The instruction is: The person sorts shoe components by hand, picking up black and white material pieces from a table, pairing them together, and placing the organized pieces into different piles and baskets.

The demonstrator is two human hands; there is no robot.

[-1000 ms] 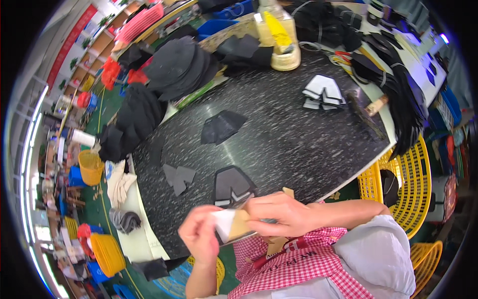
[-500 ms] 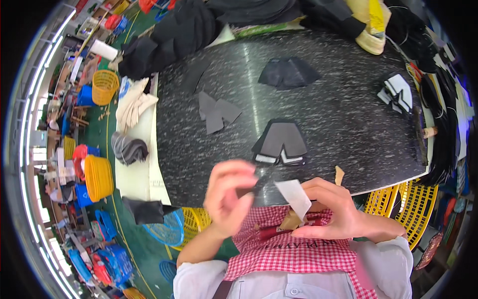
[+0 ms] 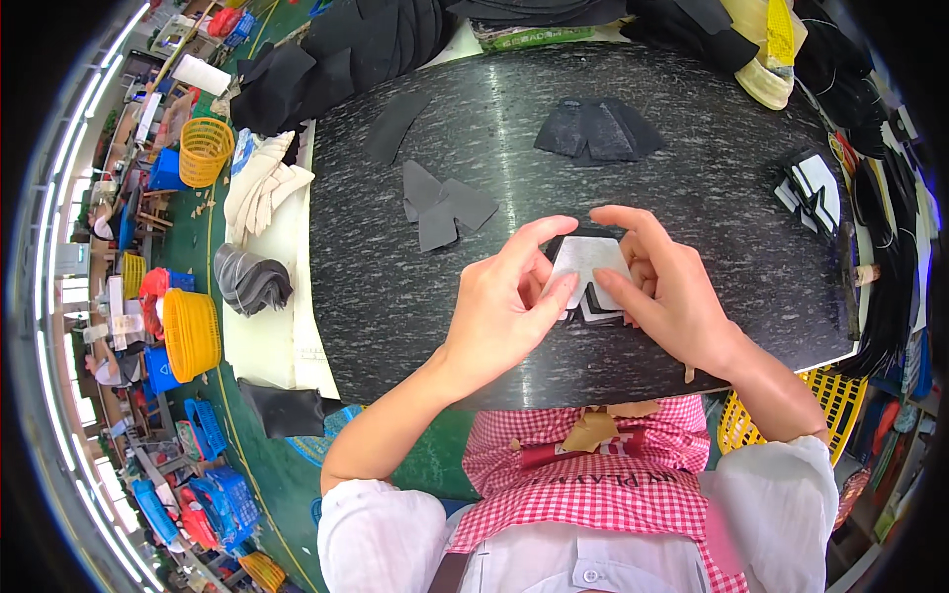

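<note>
A white, flared cut piece (image 3: 591, 255) lies over a small stack of black, grey and white cut pieces (image 3: 599, 310) near the front of the dark speckled table. My left hand (image 3: 499, 301) grips the white piece at its left side, thumb on top and fingers curled. On its right side, my right hand (image 3: 682, 296) does likewise, its thumb pressing the lower edge. Parts of the stack are hidden under the white piece and my fingers. Grey cut pieces (image 3: 447, 210) overlap to the left, and dark flared pieces (image 3: 596, 130) lie beyond my hands.
Stacked black pieces (image 3: 371, 54) line the table's far edge. Black-and-white pieces (image 3: 813, 193) sit at the right, near a bundle of black strips (image 3: 895, 267). At the left are cream pieces (image 3: 265, 188) and a dark roll (image 3: 252, 279). A yellow basket (image 3: 825, 400) stands below the right edge.
Both hands have moved forward over the table and come together. The white piece has gone from my right hand near the apron onto the stack, where both hands now grip it.
</note>
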